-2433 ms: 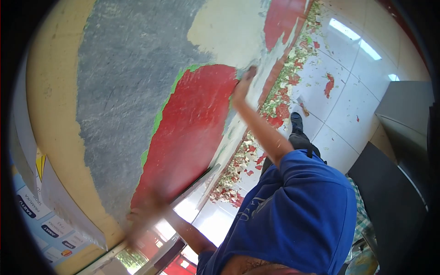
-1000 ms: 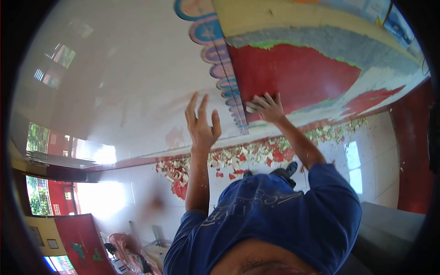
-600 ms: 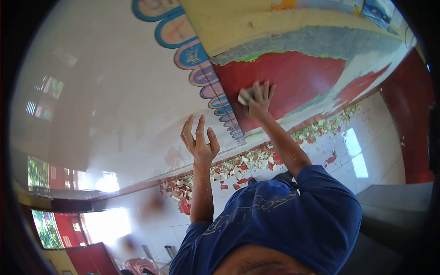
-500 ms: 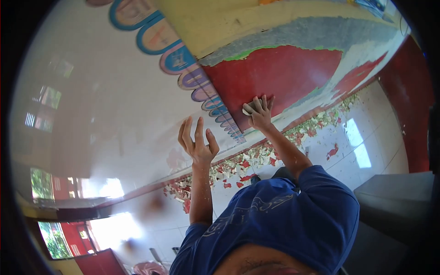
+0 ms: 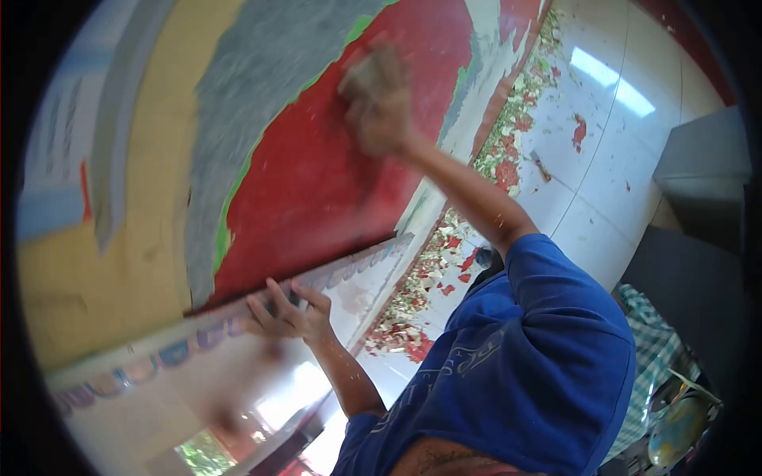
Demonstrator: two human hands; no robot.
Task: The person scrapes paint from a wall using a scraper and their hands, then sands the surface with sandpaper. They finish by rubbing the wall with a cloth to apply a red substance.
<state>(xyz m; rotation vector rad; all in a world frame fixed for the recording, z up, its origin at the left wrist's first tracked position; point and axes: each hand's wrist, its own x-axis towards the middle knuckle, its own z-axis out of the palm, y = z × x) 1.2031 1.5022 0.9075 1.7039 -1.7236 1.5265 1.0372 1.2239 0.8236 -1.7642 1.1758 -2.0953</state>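
My right hand (image 5: 381, 111) is pressed to the red patch (image 5: 309, 182) of a wall, blurred by motion. Under its fingers is a small greyish folded pad (image 5: 361, 82) that looks like sandpaper. My left hand (image 5: 294, 312) rests with fingers spread at the edge of a glossy white board (image 5: 349, 297), holding nothing. Around the red patch runs a grey band (image 5: 238, 103), with a thin bright green line (image 5: 238, 190) between them.
Red and pale paint flakes (image 5: 413, 309) lie along the foot of the wall on white floor tiles (image 5: 587, 151). A grey box-like piece of furniture (image 5: 706, 151) stands at the right. Below it are a green checked cloth (image 5: 647, 333) and a paint-stained round container (image 5: 679, 432).
My view has turned, bringing the wall closer. My right hand with the pad has moved from near the board's corner up across the red patch. My left hand has come to the board's edge.
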